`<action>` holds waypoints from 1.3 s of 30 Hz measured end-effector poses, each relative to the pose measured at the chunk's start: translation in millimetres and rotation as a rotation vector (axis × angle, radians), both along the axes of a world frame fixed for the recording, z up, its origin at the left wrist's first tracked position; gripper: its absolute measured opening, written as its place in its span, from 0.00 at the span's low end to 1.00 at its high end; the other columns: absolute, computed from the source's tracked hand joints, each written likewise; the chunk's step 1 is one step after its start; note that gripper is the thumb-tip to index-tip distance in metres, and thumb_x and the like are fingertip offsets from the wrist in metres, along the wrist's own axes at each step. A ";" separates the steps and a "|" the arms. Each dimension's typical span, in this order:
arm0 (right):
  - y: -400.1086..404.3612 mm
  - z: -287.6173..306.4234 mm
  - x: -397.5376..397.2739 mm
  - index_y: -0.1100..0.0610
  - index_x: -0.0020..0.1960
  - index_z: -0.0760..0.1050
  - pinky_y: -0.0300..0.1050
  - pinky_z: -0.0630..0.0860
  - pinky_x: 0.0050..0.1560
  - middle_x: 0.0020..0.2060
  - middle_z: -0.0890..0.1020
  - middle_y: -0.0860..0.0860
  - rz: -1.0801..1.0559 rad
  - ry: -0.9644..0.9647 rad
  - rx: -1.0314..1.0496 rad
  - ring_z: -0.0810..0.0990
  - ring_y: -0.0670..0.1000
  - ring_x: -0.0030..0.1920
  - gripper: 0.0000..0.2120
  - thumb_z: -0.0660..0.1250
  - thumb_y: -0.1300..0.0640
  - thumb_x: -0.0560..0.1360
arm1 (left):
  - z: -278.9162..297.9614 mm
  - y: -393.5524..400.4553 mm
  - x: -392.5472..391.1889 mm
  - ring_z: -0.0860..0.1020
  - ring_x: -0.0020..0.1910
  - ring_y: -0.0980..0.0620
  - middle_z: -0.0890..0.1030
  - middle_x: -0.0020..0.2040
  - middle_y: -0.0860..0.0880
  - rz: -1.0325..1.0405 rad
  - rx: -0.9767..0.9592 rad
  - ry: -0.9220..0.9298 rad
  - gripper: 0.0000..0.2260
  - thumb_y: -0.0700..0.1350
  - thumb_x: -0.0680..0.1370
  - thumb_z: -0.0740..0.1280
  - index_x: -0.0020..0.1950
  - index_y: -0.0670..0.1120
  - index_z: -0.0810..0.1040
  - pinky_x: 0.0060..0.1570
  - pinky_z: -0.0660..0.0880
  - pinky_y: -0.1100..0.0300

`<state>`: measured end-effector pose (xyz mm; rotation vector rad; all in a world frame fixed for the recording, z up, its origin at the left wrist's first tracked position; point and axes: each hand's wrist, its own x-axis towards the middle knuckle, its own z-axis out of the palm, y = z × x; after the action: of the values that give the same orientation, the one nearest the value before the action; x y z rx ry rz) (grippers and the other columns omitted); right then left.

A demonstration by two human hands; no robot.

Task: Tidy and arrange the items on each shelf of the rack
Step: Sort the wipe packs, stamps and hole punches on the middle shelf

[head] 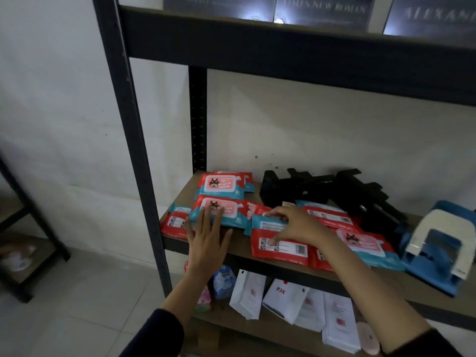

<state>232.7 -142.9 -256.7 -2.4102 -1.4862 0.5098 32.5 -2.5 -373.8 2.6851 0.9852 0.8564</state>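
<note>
Lying flat, wipes pack (279, 247) long-side left-right.

Head cam, close, looks fwd-down at rack's middle shelf (247, 249).

Shelf left: I see wet-wipe packs (224, 186) stacked
Behind, centre: black hole punches (322, 191)
Right edge: large hole punch (438, 243)
Shelf below: paper pouches (283, 297)

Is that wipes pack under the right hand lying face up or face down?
Face down: the wipes pack under the right hand shows its barcode and printed instructions.
</note>
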 end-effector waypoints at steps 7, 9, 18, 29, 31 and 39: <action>-3.6 14.9 -9.8 0.46 0.63 0.71 0.40 0.76 0.44 0.55 0.78 0.47 0.057 0.055 0.088 0.78 0.44 0.48 0.27 0.76 0.46 0.68 | 2.7 -3.9 -0.5 0.46 0.78 0.49 0.52 0.79 0.47 0.020 -0.039 0.018 0.28 0.62 0.80 0.40 0.78 0.52 0.54 0.73 0.42 0.38; -6.0 29.1 -11.8 0.45 0.60 0.72 0.39 0.79 0.39 0.49 0.81 0.45 0.033 0.102 0.206 0.82 0.41 0.42 0.19 0.72 0.44 0.72 | 3.4 -2.2 -0.3 0.43 0.78 0.51 0.49 0.79 0.48 0.020 -0.054 0.020 0.29 0.63 0.79 0.38 0.78 0.53 0.52 0.73 0.38 0.40; 0.2 8.3 -14.9 0.49 0.63 0.78 0.45 0.75 0.54 0.55 0.82 0.48 0.108 -0.486 0.624 0.80 0.49 0.52 0.14 0.65 0.50 0.78 | 2.3 1.7 -0.2 0.35 0.76 0.53 0.42 0.79 0.50 0.004 -0.082 0.083 0.34 0.65 0.76 0.29 0.79 0.53 0.47 0.72 0.33 0.42; 5.3 -61.6 -44.5 0.50 0.68 0.72 0.48 0.61 0.72 0.68 0.72 0.49 0.124 -0.371 0.551 0.68 0.49 0.69 0.25 0.53 0.38 0.79 | 8.5 -10.1 -20.7 0.44 0.78 0.47 0.46 0.79 0.48 0.106 -0.284 -0.098 0.35 0.67 0.77 0.45 0.78 0.50 0.45 0.75 0.43 0.44; 15.7 -66.2 -51.7 0.49 0.73 0.66 0.48 0.54 0.74 0.72 0.68 0.50 0.173 -0.405 0.510 0.64 0.50 0.73 0.26 0.52 0.39 0.80 | 7.7 -9.8 -29.2 0.46 0.78 0.46 0.48 0.78 0.46 0.136 -0.332 -0.122 0.41 0.72 0.73 0.46 0.78 0.48 0.45 0.75 0.46 0.46; 35.0 -91.4 -56.7 0.42 0.79 0.50 0.54 0.46 0.77 0.77 0.61 0.47 0.190 -0.479 0.332 0.57 0.51 0.77 0.29 0.42 0.35 0.80 | 1.6 1.6 -63.3 0.61 0.74 0.47 0.61 0.74 0.47 0.046 -0.254 -0.063 0.45 0.76 0.66 0.58 0.74 0.50 0.57 0.70 0.65 0.44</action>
<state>176.0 -108.0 -348.1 -2.2260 -1.8234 -0.2906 -30.8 -0.9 -372.2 2.4174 1.0661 0.7614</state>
